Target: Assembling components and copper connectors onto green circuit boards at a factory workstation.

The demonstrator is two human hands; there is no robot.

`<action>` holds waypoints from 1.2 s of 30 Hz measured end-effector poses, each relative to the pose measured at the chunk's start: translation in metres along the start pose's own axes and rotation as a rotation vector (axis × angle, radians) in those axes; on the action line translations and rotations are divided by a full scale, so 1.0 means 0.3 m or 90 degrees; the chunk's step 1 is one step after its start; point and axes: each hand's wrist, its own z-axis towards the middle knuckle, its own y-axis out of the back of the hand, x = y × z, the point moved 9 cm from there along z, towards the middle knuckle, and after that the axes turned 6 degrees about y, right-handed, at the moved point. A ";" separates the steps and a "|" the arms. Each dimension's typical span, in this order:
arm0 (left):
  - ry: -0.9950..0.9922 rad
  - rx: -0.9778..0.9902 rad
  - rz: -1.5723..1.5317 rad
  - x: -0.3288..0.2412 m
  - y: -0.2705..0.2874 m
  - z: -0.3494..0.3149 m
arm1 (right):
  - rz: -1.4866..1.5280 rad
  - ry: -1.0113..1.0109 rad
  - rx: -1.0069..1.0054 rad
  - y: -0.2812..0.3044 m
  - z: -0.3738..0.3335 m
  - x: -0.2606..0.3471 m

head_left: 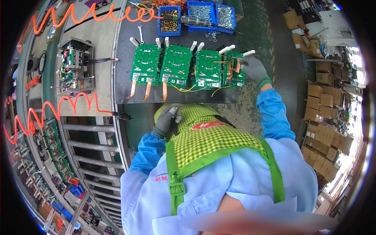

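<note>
Several green circuit boards stand in a row on the dark-topped bench: a left board (145, 62), a second board (176, 62), a third board (206, 70) and a right-end board (231, 74). White blocks stick up along their far edges. My right hand (254, 69), in a grey glove, reaches to the right-end board, its fingertips closed at an upright copper strip (238, 65). My left hand (168, 118), gloved too, is curled in front of my checked apron, near the bench's front edge. Whatever small thing is between its fingers cannot be made out.
Blue bins of brass screws (169, 26), silver screws (200, 11) and washers (225, 16) stand at the back, with a power screwdriver (194, 21) across them. A wrench (141, 34) lies behind the boards. Orange coiled hoses (62, 107) and an electronic assembly (75, 66) are left.
</note>
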 end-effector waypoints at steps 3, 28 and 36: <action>-0.046 0.025 0.021 -0.084 -0.144 0.024 | -0.056 -0.007 0.060 -0.077 -0.050 0.057; 0.083 -0.043 -0.053 0.091 -0.150 0.099 | 0.371 0.329 0.062 -0.200 -0.204 0.634; -0.099 0.016 -0.160 -0.104 -0.129 0.106 | 0.221 0.334 0.207 -0.501 -0.185 0.686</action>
